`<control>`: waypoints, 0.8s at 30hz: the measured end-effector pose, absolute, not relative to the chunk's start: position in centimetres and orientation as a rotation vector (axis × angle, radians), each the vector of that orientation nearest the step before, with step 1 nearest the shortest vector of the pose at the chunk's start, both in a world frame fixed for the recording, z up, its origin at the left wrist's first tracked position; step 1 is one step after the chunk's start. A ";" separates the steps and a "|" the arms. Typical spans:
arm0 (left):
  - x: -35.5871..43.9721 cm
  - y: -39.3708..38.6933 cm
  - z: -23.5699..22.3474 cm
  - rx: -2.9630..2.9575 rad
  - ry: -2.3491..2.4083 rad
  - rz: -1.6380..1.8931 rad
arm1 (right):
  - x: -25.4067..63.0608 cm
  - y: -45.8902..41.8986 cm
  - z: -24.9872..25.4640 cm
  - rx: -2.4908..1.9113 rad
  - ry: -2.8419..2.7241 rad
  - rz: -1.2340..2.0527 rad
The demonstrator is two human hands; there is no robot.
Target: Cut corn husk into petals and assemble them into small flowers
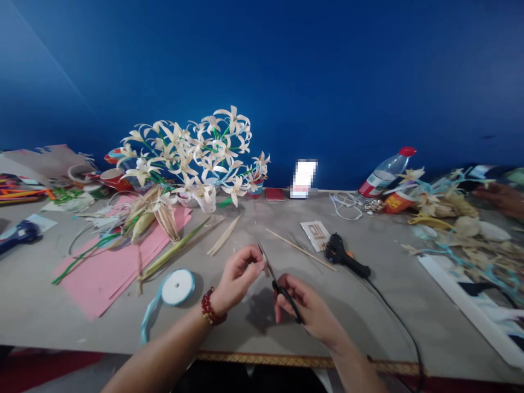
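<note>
Black-handled scissors point(291, 303) are in my right hand point(308, 307), with the fingers through and around the handles. Their blades point up and away, close beside the fingertips of my left hand point(241, 273). My left hand is closed in a pinch on a small pale strip point(266, 269), perhaps corn husk, which is partly hidden by the fingers and blades. Whether the blades touch the strip I cannot tell. Left of that hand lies a ribbon spool point(177, 286) with its light blue tail hanging toward the table edge. Pale husk strips point(225, 234) lie just beyond.
Pale husk flowers point(213, 147) stand in cups at the back. Pink paper sheets point(102, 278) lie to the left. A glue gun point(346, 256), its cord running forward, and a thin stick point(301, 250) lie right. A bottle point(385, 172) leans behind. Another person's hand point(501, 197) shows far right.
</note>
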State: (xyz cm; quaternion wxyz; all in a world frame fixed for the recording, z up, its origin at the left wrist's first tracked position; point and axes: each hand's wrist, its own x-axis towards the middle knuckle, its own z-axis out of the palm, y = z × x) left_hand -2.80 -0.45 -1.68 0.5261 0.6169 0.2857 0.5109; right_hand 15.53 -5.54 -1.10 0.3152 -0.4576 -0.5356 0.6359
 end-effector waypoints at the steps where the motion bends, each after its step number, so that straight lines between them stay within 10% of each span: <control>1: -2.8 -0.5 -1.7 1.481 0.689 1.217 | 15.5 -5.6 -1.1 -1.212 -1.412 1.677; 24: -2.7 -0.3 -2.0 1.214 0.567 1.144 | 15.7 -5.4 -1.0 -1.177 -1.362 1.724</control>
